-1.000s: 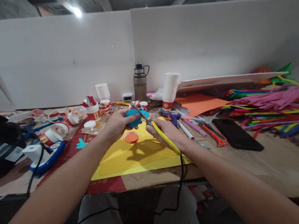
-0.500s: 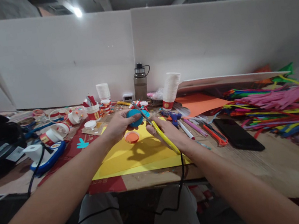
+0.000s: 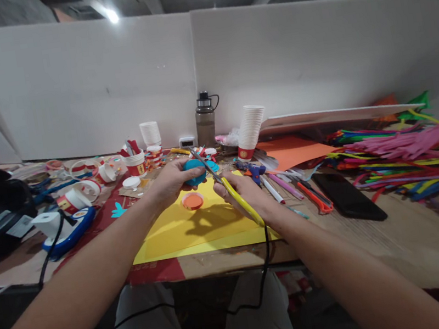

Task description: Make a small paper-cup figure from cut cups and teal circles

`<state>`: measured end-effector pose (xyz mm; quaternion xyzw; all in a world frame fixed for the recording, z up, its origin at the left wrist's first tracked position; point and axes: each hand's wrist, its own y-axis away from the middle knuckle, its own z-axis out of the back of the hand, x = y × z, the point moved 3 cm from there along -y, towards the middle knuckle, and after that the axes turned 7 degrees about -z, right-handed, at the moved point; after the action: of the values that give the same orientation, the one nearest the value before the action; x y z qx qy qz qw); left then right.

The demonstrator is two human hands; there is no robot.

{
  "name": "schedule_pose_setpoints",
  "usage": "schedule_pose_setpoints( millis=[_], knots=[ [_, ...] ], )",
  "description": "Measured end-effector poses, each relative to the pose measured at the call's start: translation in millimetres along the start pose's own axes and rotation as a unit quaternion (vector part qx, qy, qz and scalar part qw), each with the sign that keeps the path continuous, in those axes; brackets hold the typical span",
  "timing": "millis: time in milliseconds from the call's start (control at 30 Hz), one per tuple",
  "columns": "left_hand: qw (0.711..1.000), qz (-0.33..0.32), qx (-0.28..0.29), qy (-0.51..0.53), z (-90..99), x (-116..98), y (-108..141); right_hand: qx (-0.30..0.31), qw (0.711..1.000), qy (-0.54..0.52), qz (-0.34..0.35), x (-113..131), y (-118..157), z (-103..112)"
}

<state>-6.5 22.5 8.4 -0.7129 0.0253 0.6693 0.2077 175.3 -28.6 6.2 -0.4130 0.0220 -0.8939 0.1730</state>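
Pinched in my left hand (image 3: 170,183) is a piece of blue paper (image 3: 195,173) with a rounded outline. My right hand (image 3: 242,191) grips yellow-handled scissors (image 3: 229,188), whose blades point up and left beside the blue paper. Whether the blades touch it, I cannot tell. Below both hands, a small orange disc with a pale rim (image 3: 192,201) lies on yellow paper sheets (image 3: 172,236). A light-blue leaf-shaped cutout (image 3: 118,209) rests on the red surface to the left.
A glue gun (image 3: 254,170), markers (image 3: 272,189), an orange cutter (image 3: 316,196) and a phone (image 3: 349,196) lie to the right. Farther right are heaped pipe cleaners (image 3: 400,147). Stacked paper cups (image 3: 251,131) and a bottle (image 3: 205,122) stand behind. A blue-white power strip (image 3: 70,232) sits left.
The blue paper has shifted slightly left and turned a little in my left hand. My right hand still holds the scissors in nearly the same place.
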Motion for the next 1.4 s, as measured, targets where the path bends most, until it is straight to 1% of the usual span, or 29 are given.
schedule_pose_setpoints(
  millis=[167,333,400,500,800,1200,1300,1400],
  knots=[
    [0.999,-0.015,-0.012,0.040,-3.4,-1.6,1.1,-0.005,1.000,0.003,-0.018,0.6,0.4,0.1],
    [0.994,-0.018,-0.014,0.110,-8.7,-1.5,1.6,0.006,1.000,-0.013,0.023,2.6,0.2,-1.2],
    [0.993,-0.015,-0.016,0.119,-9.6,-1.3,1.9,0.009,0.999,-0.018,0.026,2.9,-0.2,-1.2],
    [0.994,-0.014,-0.020,0.106,-9.2,-1.2,2.3,0.012,0.999,-0.016,0.026,3.0,-0.6,-0.8],
    [0.998,-0.021,-0.007,0.055,-6.4,0.5,1.5,0.010,0.999,-0.002,0.031,2.7,-0.2,-0.1],
    [0.999,-0.013,-0.001,0.032,-4.4,-2.4,1.6,0.009,1.000,-0.006,0.000,-0.8,0.1,-0.6],
    [0.999,-0.009,-0.006,0.031,-3.7,-2.3,1.4,0.005,1.000,-0.006,-0.011,-2.1,-0.5,-1.1],
    [0.998,-0.021,-0.025,0.053,-4.1,-2.5,0.9,-0.001,1.000,-0.009,-0.017,-1.9,-0.9,-0.6]
  ],
)
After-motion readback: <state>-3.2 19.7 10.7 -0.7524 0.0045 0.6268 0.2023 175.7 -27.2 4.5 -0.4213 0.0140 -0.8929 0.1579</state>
